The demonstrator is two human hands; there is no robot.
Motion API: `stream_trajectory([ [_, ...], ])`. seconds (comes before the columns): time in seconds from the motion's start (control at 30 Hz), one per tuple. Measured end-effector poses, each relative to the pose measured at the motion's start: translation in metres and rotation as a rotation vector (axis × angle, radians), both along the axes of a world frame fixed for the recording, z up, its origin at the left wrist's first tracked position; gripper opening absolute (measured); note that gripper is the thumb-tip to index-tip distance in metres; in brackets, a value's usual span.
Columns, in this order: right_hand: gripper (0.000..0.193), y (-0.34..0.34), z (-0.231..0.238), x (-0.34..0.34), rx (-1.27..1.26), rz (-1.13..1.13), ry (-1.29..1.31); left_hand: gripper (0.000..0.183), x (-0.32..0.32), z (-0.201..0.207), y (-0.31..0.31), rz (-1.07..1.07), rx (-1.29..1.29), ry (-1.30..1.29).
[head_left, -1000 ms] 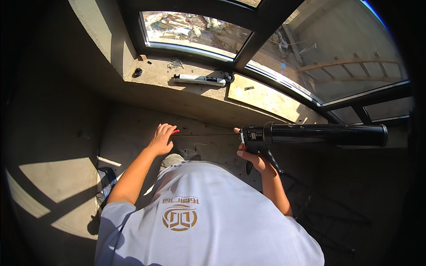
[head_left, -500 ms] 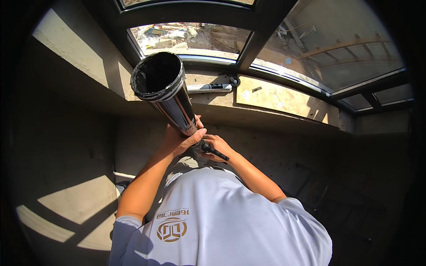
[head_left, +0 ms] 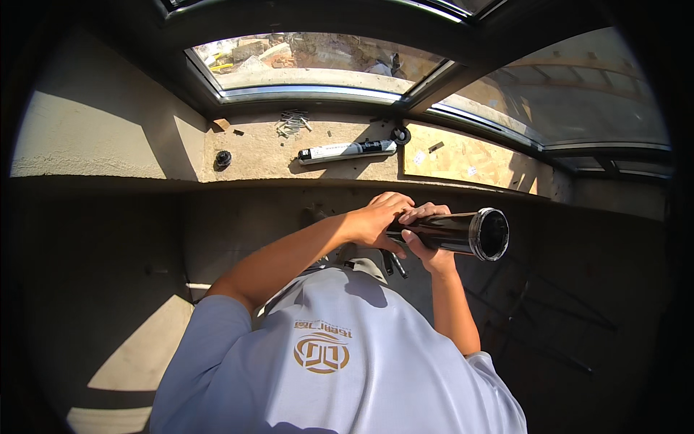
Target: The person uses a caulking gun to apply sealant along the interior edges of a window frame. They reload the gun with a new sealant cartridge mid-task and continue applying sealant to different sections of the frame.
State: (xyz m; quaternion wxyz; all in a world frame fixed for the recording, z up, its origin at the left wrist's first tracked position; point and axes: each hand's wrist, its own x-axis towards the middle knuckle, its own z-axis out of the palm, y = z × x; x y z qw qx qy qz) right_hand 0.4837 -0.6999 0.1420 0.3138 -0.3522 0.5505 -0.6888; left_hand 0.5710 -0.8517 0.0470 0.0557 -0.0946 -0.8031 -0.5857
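Observation:
A black caulking gun (head_left: 454, 232) with a wide tube points to the right in front of my body. Its open end has a pale, smeared rim. My right hand (head_left: 431, 249) wraps around the tube near its middle, thumb on the near side. Over the gun's rear end lies my left hand (head_left: 377, 223), its fingers bent across it and its thumb pointing toward the handle (head_left: 397, 266). Both hands partly hide the rear of the gun. On the sill ahead lies a white and black sealant sausage (head_left: 343, 152).
Along the concrete sill (head_left: 256, 163) are a small black cap (head_left: 223, 160), a pile of screws (head_left: 293, 124), a black ring-shaped part (head_left: 400, 135) and a wooden board (head_left: 470, 160). Dark window frames (head_left: 311, 94) rise behind. Thin dark rods (head_left: 557, 347) lie in shadow at right.
The gun has swung from pointing up and left to pointing right. My right hand has gone from the handle to the tube, my left from the tube to the rear end.

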Motion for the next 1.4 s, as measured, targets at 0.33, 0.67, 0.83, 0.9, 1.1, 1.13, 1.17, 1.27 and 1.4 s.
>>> stream_trajectory([
  [0.33, 0.045, 0.094, -0.008, 0.025, 0.29, -0.648, 0.21, 0.049, -0.079, -0.122, -0.114, 0.434, -0.809, -0.472],
  [0.67, 0.039, 0.125, -0.022, 0.025, 0.35, -0.84, 0.128, 0.043, -0.044, -0.11, -0.113, 0.353, -0.568, -0.476],
  [0.83, 0.042, 0.128, -0.03, 0.013, 0.316, -0.733, 0.067, 0.047, -0.023, -0.04, -0.111, 0.313, -0.31, -0.372],
  [0.9, 0.041, 0.119, -0.03, 0.006, 0.302, -0.644, 0.037, 0.04, -0.018, -0.002, -0.1, 0.343, -0.127, -0.355],
  [1.1, 0.037, 0.095, -0.041, -0.024, 0.323, -0.345, -0.062, 0.014, -0.025, 0.123, -0.047, 0.412, 0.232, 0.036],
  [1.13, 0.036, 0.095, -0.046, -0.032, 0.346, -0.284, -0.061, 0.015, -0.029, 0.144, -0.033, 0.365, 0.441, 0.181],
  [1.17, 0.034, 0.092, -0.052, -0.041, 0.402, -0.227, -0.041, 0.017, -0.031, 0.165, -0.02, 0.334, 0.587, 0.25],
  [1.27, 0.038, 0.097, -0.061, -0.058, 0.313, -0.075, 0.033, 0.025, -0.035, 0.228, 0.011, 0.206, 0.748, 0.451],
  [1.4, 0.046, 0.1, -0.07, -0.072, 0.203, 0.101, 0.08, 0.023, -0.041, 0.27, 0.062, 0.168, 0.708, 0.478],
])
